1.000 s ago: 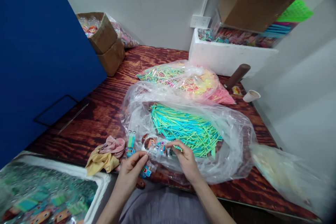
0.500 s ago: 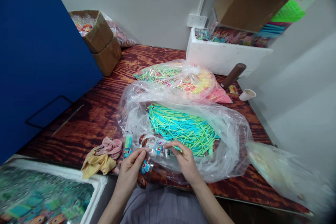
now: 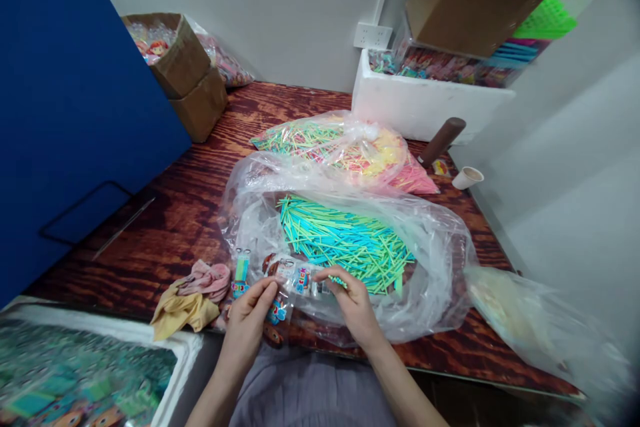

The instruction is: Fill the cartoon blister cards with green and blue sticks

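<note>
My left hand (image 3: 247,321) and my right hand (image 3: 354,303) both pinch a small clear packet with a cartoon print (image 3: 296,277) at the table's near edge. My right hand also holds a thin green stick (image 3: 337,280) at the packet's right end. Just behind lies an open clear plastic bag (image 3: 430,260) full of green and blue sticks (image 3: 345,240). Another small packet (image 3: 241,272) lies left of my hands, and one more (image 3: 277,312) sits beneath them.
A second bag of multicoloured sticks (image 3: 345,147) lies further back. White foam box (image 3: 425,107), brown cylinder (image 3: 441,140) and paper cup (image 3: 466,177) stand at the back right. Cardboard boxes (image 3: 185,73) back left, crumpled cloth (image 3: 193,293) left, foam tray (image 3: 90,373) near left, blue panel (image 3: 75,93).
My left hand has risen and closed on the left end of the packet, which now lies level between both hands. The view has shifted slightly.
</note>
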The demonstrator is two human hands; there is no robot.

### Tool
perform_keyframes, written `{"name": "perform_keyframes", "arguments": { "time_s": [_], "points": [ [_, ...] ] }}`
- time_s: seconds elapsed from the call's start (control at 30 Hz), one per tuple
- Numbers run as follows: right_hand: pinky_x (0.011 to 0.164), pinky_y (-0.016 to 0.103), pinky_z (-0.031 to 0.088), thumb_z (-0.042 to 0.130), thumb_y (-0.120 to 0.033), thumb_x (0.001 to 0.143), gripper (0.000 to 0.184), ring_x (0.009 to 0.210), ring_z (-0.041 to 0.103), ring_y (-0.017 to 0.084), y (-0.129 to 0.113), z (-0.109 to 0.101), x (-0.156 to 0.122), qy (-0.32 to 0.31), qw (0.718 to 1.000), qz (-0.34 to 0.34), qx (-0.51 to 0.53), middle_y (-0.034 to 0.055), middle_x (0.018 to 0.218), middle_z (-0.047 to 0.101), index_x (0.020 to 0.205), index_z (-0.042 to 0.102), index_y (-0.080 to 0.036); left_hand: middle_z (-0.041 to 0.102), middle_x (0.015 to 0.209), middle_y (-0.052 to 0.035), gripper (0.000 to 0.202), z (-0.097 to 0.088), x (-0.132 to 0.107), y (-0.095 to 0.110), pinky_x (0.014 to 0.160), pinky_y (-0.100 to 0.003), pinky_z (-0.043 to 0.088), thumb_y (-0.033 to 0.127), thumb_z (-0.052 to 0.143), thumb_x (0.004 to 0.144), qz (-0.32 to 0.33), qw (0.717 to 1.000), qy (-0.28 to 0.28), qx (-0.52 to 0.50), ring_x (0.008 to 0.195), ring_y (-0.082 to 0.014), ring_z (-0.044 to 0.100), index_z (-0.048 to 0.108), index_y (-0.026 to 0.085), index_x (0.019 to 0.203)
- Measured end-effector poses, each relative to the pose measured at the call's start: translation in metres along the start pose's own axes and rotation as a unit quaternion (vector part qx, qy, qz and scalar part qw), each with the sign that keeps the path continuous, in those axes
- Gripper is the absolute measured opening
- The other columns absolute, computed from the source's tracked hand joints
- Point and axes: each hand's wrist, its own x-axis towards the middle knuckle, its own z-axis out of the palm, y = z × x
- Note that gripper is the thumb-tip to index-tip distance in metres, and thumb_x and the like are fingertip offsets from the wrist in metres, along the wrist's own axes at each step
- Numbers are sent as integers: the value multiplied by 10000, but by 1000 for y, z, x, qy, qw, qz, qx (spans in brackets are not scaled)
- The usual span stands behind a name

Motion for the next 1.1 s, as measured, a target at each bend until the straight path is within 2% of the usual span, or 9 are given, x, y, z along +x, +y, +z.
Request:
{"name": "perform_keyframes", "arguments": {
  "time_s": [0.17,0.43,0.6,0.73,0.9,1.03,1.1],
  "points": [
    [867,305,461,541,-228,939,187,948,650,200,-4,-2,2,0,1000,-2,-4,32,969,715,979,723,-243,755,819,-63,517,-2,0,0,689,-313,573,607,737,657,-24,999,-18,-21,820,-251,696,767,160,915],
    [870,315,476,543,-264,944,179,946,654,208,-5,-4,2,-5,1000,15,-7,38,969,717,980,717,-245,768,936,-64,469,-2,1,-1,834,-315,540,580,736,680,-32,999,-23,-19,941,-254,684,769,173,910],
    [825,310,495,539,-307,949,200,864,659,193,-6,-18,15,-21,999,31,-20,37,927,718,1044,701,-239,770,927,-61,426,-4,0,-2,869,-334,529,556,717,715,-20,999,-31,-13,969,-267,680,772,182,912],
    [745,305,500,523,-334,951,252,729,639,171,-12,-33,34,-17,996,35,-77,23,875,709,1144,649,-231,767,954,-65,446,-6,0,-5,871,-340,528,567,704,728,-27,999,-38,-17,982,-271,675,766,180,940],
    [722,300,490,479,-317,955,221,739,653,180,-13,-46,56,-32,985,1,-167,29,870,713,1079,635,-223,765,930,-64,479,-9,0,-8,798,-296,543,593,712,707,-36,998,-33,-25,908,-245,683,765,172,929],
    [672,297,448,428,-220,925,314,657,618,184,1,-50,73,4,950,-11,-311,31,814,709,1213,553,-204,763,863,-55,498,-9,-3,-5,706,-289,563,601,734,673,-48,998,-17,-32,831,-239,693,764,168,917],
    [655,291,427,407,-206,922,298,674,623,200,10,-49,80,10,931,-16,-364,31,774,691,1188,541,-190,763,863,-55,479,-7,-5,-3,711,-298,569,586,735,679,-46,998,-17,-34,839,-244,696,765,167,909]
  ]
}}
